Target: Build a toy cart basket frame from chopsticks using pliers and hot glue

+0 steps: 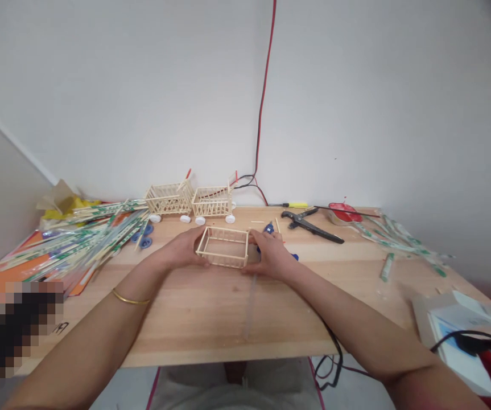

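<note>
A small open box frame made of thin wooden sticks (223, 246) rests on the wooden table (211, 319) in front of me. My left hand (183, 249) grips its left end, fingers curled against the frame. My right hand (271, 254) holds the right end, fingers closed on the sticks. Blue caps (269, 229) lie just behind my right hand, partly hidden by it.
Two finished stick carts with white wheels (192, 202) stand by the wall. A heap of wrapped chopsticks (78, 239) covers the left. Black pliers (311, 223), a red tape roll (343, 212), a yellow screwdriver (294, 205) and torn wrappers (394, 239) lie right. Red and black wires (262, 114) hang down the wall.
</note>
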